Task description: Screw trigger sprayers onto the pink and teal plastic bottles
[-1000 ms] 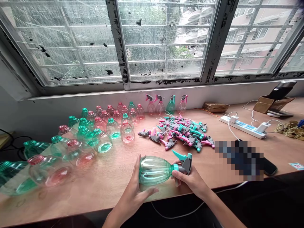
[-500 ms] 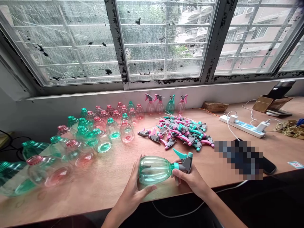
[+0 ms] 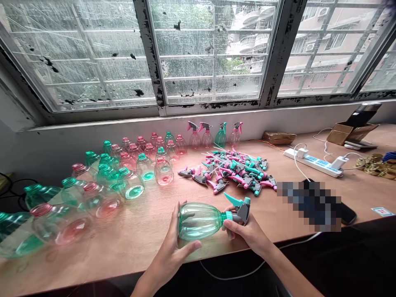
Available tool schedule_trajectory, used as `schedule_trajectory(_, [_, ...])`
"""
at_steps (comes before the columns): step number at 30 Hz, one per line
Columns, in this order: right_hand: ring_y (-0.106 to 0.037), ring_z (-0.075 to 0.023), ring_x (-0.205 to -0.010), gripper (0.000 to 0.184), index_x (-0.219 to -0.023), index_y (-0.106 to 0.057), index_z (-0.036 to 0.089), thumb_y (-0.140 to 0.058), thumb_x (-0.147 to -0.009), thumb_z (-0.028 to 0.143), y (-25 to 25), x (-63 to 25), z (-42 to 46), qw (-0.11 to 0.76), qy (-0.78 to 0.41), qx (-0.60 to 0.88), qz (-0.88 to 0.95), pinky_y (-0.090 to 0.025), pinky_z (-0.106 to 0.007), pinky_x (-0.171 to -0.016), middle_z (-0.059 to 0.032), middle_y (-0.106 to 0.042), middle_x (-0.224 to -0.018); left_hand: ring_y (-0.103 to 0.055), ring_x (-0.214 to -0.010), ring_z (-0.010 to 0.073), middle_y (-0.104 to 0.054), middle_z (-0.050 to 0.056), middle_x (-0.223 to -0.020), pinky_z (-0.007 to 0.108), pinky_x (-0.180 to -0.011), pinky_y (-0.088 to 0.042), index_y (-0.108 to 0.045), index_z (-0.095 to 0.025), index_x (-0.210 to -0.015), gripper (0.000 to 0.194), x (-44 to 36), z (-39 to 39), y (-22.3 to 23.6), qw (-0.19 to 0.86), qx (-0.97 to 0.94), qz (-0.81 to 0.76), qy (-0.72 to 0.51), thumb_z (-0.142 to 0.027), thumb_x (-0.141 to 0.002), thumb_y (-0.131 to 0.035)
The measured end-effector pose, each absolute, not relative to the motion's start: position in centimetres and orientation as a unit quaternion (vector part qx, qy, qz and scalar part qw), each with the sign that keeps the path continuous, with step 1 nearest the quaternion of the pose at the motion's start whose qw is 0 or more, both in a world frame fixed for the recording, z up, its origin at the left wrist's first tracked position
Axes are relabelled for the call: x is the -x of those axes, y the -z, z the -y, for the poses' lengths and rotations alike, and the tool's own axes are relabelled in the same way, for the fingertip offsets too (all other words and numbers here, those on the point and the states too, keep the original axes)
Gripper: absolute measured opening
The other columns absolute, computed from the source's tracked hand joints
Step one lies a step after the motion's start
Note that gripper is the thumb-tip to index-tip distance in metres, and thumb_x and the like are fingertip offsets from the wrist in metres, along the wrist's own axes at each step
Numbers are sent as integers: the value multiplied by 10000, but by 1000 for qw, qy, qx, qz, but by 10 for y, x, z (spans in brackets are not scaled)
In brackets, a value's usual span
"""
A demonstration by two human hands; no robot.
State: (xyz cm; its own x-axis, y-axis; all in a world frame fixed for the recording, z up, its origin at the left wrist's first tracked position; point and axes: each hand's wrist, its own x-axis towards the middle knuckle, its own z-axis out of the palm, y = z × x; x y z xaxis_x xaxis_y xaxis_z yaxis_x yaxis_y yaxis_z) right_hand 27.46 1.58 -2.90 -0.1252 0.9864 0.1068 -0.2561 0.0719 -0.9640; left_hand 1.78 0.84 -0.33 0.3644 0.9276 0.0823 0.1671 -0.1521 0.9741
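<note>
A clear green spray bottle (image 3: 200,222) lies sideways between my hands, just above the table's front edge. My left hand (image 3: 176,239) cups its rounded base, fingers behind and thumb below. At the neck, my right hand (image 3: 243,233) grips the turquoise collar with thumb and fingers. The grey and turquoise spray head (image 3: 243,210) is on the bottle's mouth, its trigger pointing up and to the left. Beyond my hands is a heap of pink, turquoise and grey spray heads (image 3: 235,171) with thin white tubes.
Several headless green and pink bottles (image 3: 131,183) stand at the left. Several bottles with spray heads (image 3: 206,136) line the wall. On the right are a white power strip (image 3: 314,163), a black phone (image 3: 348,212), a brown packet (image 3: 279,137) and a cardboard box (image 3: 349,132).
The bottle and both hands stay in nearly the same pose, the left hand shifting slightly left with the base. The whole view has drifted a little.
</note>
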Motion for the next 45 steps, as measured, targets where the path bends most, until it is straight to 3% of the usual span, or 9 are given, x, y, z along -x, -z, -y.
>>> schedule_trajectory(4, [-602,-131,-483,356,-950,-632,203,-850,-828,456,32,-275,-16,557,-567,369,482,-486,-265,-518,13,-743,-656,-165,-1591,352,-114,75,-1743,539,-1298,-148,-65,-380,-1645,968,-16,-11,8,472,-681,-417,-372,-446,-934,-717])
schedule_trajectory(10, [-615,-136,-477,368,-984,-606,202,-846,-839,441,35,-275,-17,555,-574,366,478,-487,-268,-508,1,-762,-670,-521,-1408,336,-366,96,-1639,536,-1241,-315,-12,-414,-1637,948,-19,-9,10,489,-666,-409,-388,-409,-963,-679])
schedule_trajectory(16, [-608,-136,-477,363,-970,-621,196,-852,-828,437,33,-276,-17,550,-569,366,490,-485,-270,-509,7,-748,-654,-280,-1550,359,-227,87,-1708,542,-1288,-178,-11,-372,-1646,1005,-21,-9,1,484,-666,-430,-371,-427,-935,-719])
schedule_trajectory(22, [-610,-143,-470,370,-957,-621,202,-849,-821,460,32,-275,-17,551,-565,373,488,-476,-279,-505,0,-756,-666,-269,-1553,359,-290,91,-1678,529,-1290,-183,-118,-355,-1645,918,-22,-9,2,459,-682,-426,-378,-427,-944,-708])
schedule_trajectory(28, [-614,-153,-476,387,-983,-602,211,-843,-827,471,35,-274,-15,553,-584,364,470,-477,-286,-510,17,-737,-642,-509,-1422,329,-451,110,-1592,557,-1255,-272,45,-387,-1643,976,-22,-6,7,495,-662,-408,-388,-398,-974,-666])
schedule_trajectory(35, [-581,-140,-482,373,-964,-595,213,-841,-836,461,36,-277,-13,541,-598,359,470,-464,-292,-535,46,-677,-597,-129,-1599,375,-108,72,-1757,576,-1290,-158,-21,-384,-1651,1029,-20,-6,0,473,-685,-424,-358,-426,-918,-742])
schedule_trajectory(38, [-583,-144,-470,387,-953,-596,216,-849,-820,476,35,-276,-13,542,-603,359,462,-464,-286,-506,46,-673,-600,-158,-1593,376,-140,79,-1748,565,-1290,-171,-64,-382,-1651,983,-19,-7,2,460,-693,-418,-366,-418,-929,-730])
schedule_trajectory(43, [-581,-138,-477,389,-960,-608,212,-852,-817,479,36,-275,-14,543,-597,359,468,-467,-281,-511,39,-683,-610,-438,-1472,342,-270,87,-1700,573,-1252,-266,14,-451,-1631,892,-19,-7,8,474,-687,-402,-378,-358,-1006,-616])
schedule_trajectory(45, [-583,-135,-484,382,-970,-610,213,-848,-827,475,37,-275,-14,544,-595,361,469,-466,-277,-521,38,-688,-619,-448,-1466,336,-284,87,-1693,568,-1252,-266,33,-449,-1630,894,-19,-6,8,482,-685,-404,-369,-350,-1012,-606])
